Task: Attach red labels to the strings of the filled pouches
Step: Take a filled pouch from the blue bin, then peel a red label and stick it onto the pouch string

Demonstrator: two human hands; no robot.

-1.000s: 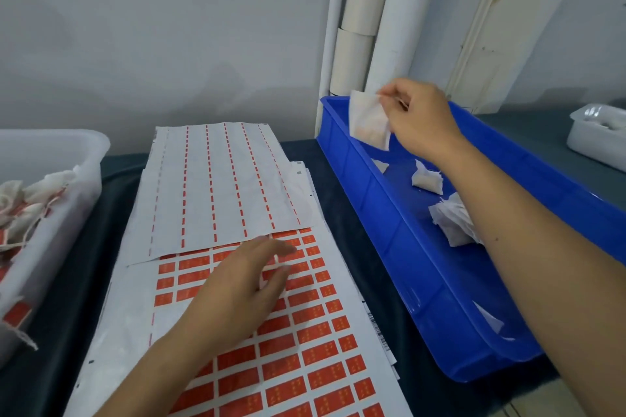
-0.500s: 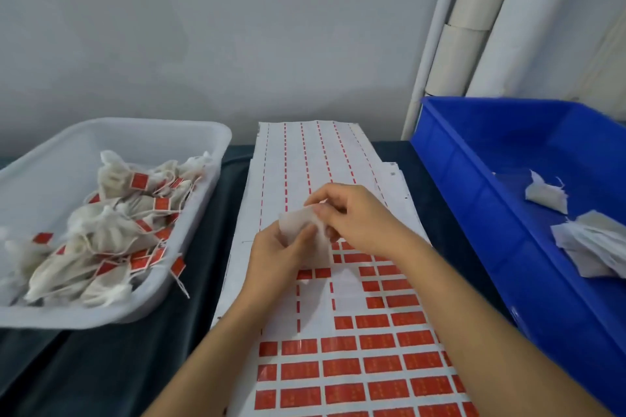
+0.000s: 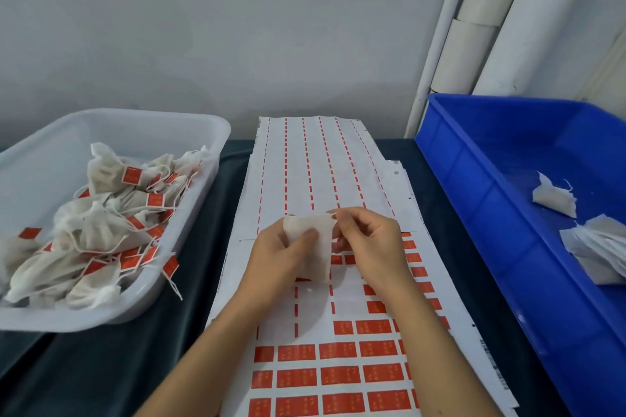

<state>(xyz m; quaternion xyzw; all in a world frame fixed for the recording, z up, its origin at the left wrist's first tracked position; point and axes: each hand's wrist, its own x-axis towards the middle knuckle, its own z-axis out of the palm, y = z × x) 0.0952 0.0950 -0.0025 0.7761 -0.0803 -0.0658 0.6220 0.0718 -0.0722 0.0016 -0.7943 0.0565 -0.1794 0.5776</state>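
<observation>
- Both hands, left [image 3: 281, 257] and right [image 3: 369, 247], meet over the middle of the label sheets [image 3: 325, 366], holding a pouch [image 3: 313, 244] above them; the sheets' near rows lie flat and open between the forearms.
- The far, stripped sheet [image 3: 305, 162] runs flat to the wall [image 3: 237, 27].
- Left: the white tub [image 3: 216, 152], its raised rim close beside the sheets, is heaped with labelled pouches [image 3: 101, 230]; a narrow strip of dark cloth [image 3: 216, 264] lies between.
- Right: the blue bin [image 3: 474, 213] wall stands high close to the sheets.
- Tubes [image 3: 474, 44] stand in the far right corner.

Nothing reads clearly: the red labels [image 3: 338, 376] carry faint marks (too blurred to make out).
</observation>
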